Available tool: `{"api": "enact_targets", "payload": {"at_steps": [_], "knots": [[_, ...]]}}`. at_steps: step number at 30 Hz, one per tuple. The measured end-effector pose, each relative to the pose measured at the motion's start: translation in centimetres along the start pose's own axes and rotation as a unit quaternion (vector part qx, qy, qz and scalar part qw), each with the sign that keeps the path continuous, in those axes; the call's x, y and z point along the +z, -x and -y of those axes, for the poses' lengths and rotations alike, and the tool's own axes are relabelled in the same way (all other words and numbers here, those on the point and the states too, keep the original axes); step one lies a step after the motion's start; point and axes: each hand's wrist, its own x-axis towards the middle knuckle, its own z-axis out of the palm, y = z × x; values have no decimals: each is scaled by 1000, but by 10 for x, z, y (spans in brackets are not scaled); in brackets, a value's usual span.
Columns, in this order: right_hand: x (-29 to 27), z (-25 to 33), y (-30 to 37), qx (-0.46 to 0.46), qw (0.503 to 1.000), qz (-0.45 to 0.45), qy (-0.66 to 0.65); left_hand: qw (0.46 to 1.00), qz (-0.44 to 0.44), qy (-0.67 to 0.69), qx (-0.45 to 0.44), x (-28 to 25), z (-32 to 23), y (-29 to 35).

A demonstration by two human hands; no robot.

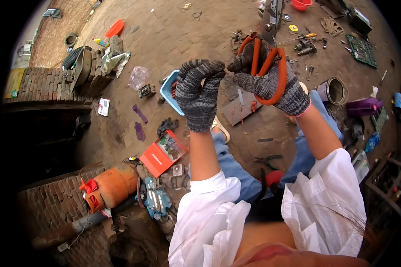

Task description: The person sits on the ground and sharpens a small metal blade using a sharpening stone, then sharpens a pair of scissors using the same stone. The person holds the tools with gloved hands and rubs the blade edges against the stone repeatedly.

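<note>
Grips grey metal shears with orange loop handles point(282, 73) in grey-black knit-gloved right hand point(267, 84), raised above brown ground point(165, 44), blades toward top of view. Holds matching gloved left hand point(198, 95) just beside, fingers curled; can't tell if pinching anything. Has pale-blue plastic basin point(166, 90) partly behind left hand, flat grey plate point(231, 111) on ground below hands.

Blue tray point(166, 92) as ref: left gloved hand point(199, 91) in front of its right side, fingers curled, contents unclear. Right gloved hand point(272, 82) to its right, gripping orange-handled shears point(282, 73). Clear bag point(139, 77) left, red box point(156, 159) below, orange gas cylinder point(116, 184) farther down-left.
</note>
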Motion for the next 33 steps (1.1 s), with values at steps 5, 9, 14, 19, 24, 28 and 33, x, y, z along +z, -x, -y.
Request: {"api": "enact_targets", "payload": {"at_steps": [5, 9, 14, 19, 24, 28, 33], "knots": [[-5, 26, 2, -65, 997, 6, -51, 993, -71, 72, 64, -25, -5, -6], [10, 42, 14, 1, 975, -6, -223, 978, -76, 154, 122, -44, 1, -10], [23, 61, 21, 1, 990, 141, 4, 973, -125, 146, 126, -48, 1, -11], [22, 69, 26, 49, 971, 216, -86, 954, -152, 242, 90, -59, 9, -7], [25, 58, 30, -40, 973, 222, -50, 970, -178, 148, 77, -69, 8, -8], [21, 46, 28, -24, 963, 263, -60, 955, -175, 210, 111, -64, 22, -10], [25, 50, 30, 7, 956, 267, -125, 964, -168, 176, 107, -70, 19, -9]]}}
